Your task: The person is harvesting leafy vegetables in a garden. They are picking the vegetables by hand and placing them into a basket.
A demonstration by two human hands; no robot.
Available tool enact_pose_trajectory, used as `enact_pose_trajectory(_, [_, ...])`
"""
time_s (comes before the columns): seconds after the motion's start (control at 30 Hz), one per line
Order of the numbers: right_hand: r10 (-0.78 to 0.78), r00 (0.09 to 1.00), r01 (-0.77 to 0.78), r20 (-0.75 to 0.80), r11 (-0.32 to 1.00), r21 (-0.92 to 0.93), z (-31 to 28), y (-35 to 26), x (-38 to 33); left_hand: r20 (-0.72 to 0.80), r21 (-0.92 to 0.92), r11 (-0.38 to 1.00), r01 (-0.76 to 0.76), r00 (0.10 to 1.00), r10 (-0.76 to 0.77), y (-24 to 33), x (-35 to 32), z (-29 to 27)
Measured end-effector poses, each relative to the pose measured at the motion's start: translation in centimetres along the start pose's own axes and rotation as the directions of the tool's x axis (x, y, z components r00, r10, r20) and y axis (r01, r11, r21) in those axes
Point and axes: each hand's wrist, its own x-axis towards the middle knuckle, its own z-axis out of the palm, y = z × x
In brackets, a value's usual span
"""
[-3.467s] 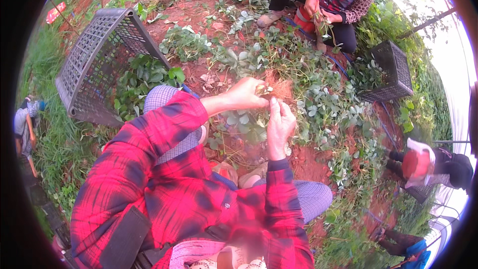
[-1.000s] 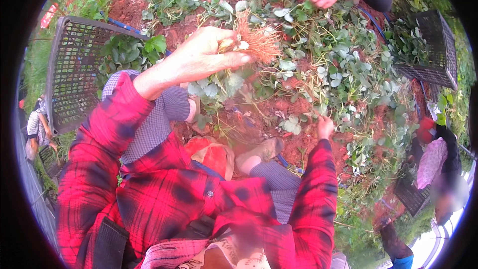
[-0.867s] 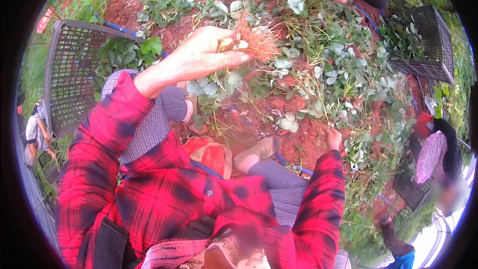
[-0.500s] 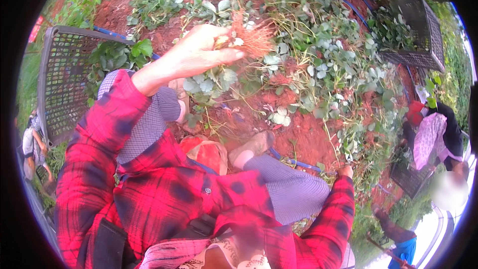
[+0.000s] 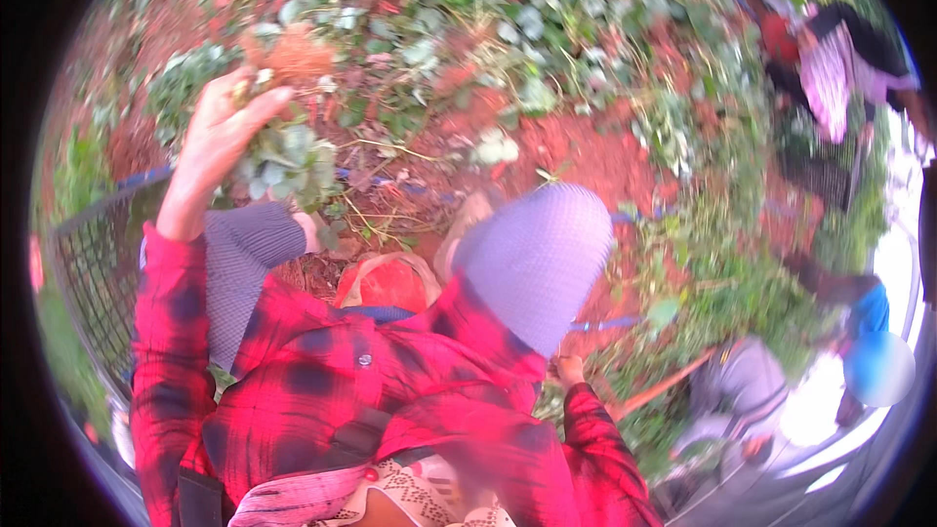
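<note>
My left hand (image 5: 217,122), raised at the left above the plants, is closed round a bunch of bare-root seedlings, probably strawberry. Their orange-brown roots (image 5: 301,57) stick out past the fingertips, and grey-green leaves (image 5: 291,164) hang below the hand. Down by the outside of my bent right knee is my right hand (image 5: 568,369), low over the ground. It is small and blurred there, so its fingers and anything in them cannot be made out. Many leafy plants (image 5: 547,24) with runners lie loose on the red soil (image 5: 576,151) in front of me.
A dark mesh crate (image 5: 90,268) stands by my left leg. Between my legs is a red and tan object (image 5: 388,283). A blue hose (image 5: 607,324) crosses the soil. Co-workers are at the right, one with a pink patterned cloth (image 5: 828,78). An orange-brown pole (image 5: 664,385) slants near my right hand.
The whole view has turned, and more co-workers show at the right. My left hand still grips the seedlings, now farther left in view. The right knee stands higher, and the right hand appears nearer my body.
</note>
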Motion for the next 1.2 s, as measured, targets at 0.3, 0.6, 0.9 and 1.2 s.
enact_pose_trajectory(0.3, [-0.171, 0.971, 0.04, -0.169, 0.809, -0.587, 5.2, 3.6, 0.4, 0.147, 0.02, 0.997, 0.072, 0.986, -0.074, -1.6, 1.8, 0.8])
enact_pose_trajectory(0.6, [-0.363, 0.611, 0.454, -0.704, 0.889, -0.064, -2.9, -12.8, 4.1, 0.09, 0.048, 0.994, 0.095, 0.991, -0.099, -2.2, 1.5, 2.1])
enact_pose_trajectory(0.9, [-0.413, 0.662, 0.68, -0.625, 0.682, 0.269, -12.4, -24.6, 0.9, 0.018, -0.046, 0.991, 0.124, 0.992, -0.123, -0.7, 0.4, 2.8])
enact_pose_trajectory(1.2, [-0.75, 0.218, 0.791, -0.625, 0.511, -0.336, -18.8, -40.4, 3.1, -0.004, -0.137, 0.989, 0.055, 0.998, -0.056, -1.6, 0.9, 0.4])
